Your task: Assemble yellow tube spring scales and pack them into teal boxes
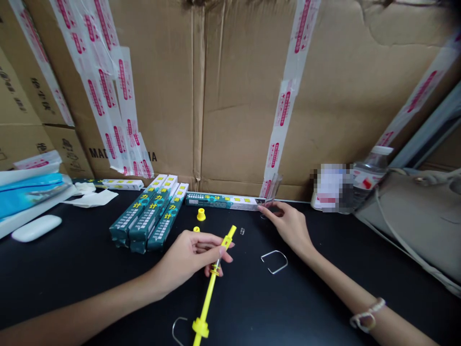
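Note:
My left hand [194,254] pinches a yellow plastic rod [207,298] near its upper end, with a bit of metal showing by the fingers. The rod slants toward me, and a yellow collar sits low on it. Farther right, my right hand [288,226] has its thumb and fingers closed on a clear plastic piece [274,188], probably a tube, beside a long box. Between the hands lie a small metal coil [242,231] and a bent wire loop [274,262]. Two yellow caps [200,215] stand beyond my left hand. Another wire hook [177,330] lies left of the rod.
Several green-and-white boxes [147,216] are stacked at left, with a long box [223,201] along the cardboard wall [237,96]. A white oval case [36,228] and a blue pack [32,192] lie far left. A bottle [369,173] and grey bag [414,226] stand right.

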Demonstrator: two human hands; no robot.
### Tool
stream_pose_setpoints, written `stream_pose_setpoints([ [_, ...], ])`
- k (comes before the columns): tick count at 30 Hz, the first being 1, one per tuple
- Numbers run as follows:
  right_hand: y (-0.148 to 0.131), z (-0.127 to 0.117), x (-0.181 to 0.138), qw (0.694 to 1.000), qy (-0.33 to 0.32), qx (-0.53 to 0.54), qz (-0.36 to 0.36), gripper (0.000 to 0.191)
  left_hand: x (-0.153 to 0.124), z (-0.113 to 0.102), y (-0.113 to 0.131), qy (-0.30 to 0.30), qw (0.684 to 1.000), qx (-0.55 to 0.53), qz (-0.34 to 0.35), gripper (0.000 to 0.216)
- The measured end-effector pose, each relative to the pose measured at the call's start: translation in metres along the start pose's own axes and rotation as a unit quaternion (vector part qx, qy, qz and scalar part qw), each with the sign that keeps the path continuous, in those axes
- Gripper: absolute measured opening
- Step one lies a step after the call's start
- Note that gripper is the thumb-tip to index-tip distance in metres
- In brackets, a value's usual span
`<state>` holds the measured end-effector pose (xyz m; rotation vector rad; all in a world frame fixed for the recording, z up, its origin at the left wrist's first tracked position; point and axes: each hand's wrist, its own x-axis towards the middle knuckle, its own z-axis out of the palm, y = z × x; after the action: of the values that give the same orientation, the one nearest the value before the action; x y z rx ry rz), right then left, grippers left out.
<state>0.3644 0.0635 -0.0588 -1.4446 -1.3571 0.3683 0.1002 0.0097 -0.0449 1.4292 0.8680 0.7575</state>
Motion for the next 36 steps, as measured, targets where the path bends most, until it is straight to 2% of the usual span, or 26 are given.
stream_pose_setpoints([
  [3, -0.007, -0.002, -0.003, 0.999, -0.006, 0.030, 0.009, 0.038, 0.000, 0.000, 0.000, 0.005, 1.000, -0.013, -0.006, 0.037],
  [5, -0.017, -0.001, -0.009, 0.997, -0.022, 0.070, 0.016, 0.038, 0.000, -0.001, -0.001, 0.009, 1.000, -0.026, -0.004, 0.036],
  [8, -0.038, 0.003, -0.027, 0.984, -0.086, 0.155, 0.027, 0.044, 0.001, -0.002, -0.002, 0.015, 0.999, -0.033, 0.002, 0.030],
  [12, -0.062, 0.010, -0.060, 0.956, -0.165, 0.237, 0.052, 0.044, 0.001, -0.002, -0.003, 0.009, 1.000, -0.028, 0.002, 0.027],
  [14, -0.069, 0.013, -0.071, 0.928, -0.192, 0.307, 0.092, 0.038, 0.001, -0.001, -0.003, 0.009, 1.000, -0.024, 0.001, 0.026],
  [16, -0.071, 0.013, -0.076, 0.898, -0.193, 0.373, 0.133, 0.033, 0.000, -0.001, -0.004, 0.011, 1.000, -0.019, -0.003, 0.025],
  [18, -0.071, 0.012, -0.075, 0.883, -0.169, 0.409, 0.157, 0.030, 0.000, -0.001, -0.005, 0.011, 1.000, -0.015, -0.005, 0.024],
  [22, -0.067, 0.012, -0.072, 0.884, -0.141, 0.415, 0.162, 0.031, 0.001, 0.000, -0.006, 0.006, 1.000, -0.015, -0.007, 0.023],
  [26, -0.066, 0.020, -0.077, 0.879, -0.223, 0.392, 0.156, 0.034, 0.000, 0.000, -0.005, -0.002, 1.000, -0.019, -0.008, 0.025],
  [29, -0.070, 0.027, -0.084, 0.871, -0.289, 0.369, 0.150, 0.038, 0.001, 0.001, -0.003, 0.003, 0.999, -0.046, -0.007, 0.035],
  [36, -0.070, 0.030, -0.091, 0.891, -0.295, 0.329, 0.105, 0.042, 0.002, 0.001, -0.002, 0.001, 0.998, -0.052, -0.023, 0.057],
])
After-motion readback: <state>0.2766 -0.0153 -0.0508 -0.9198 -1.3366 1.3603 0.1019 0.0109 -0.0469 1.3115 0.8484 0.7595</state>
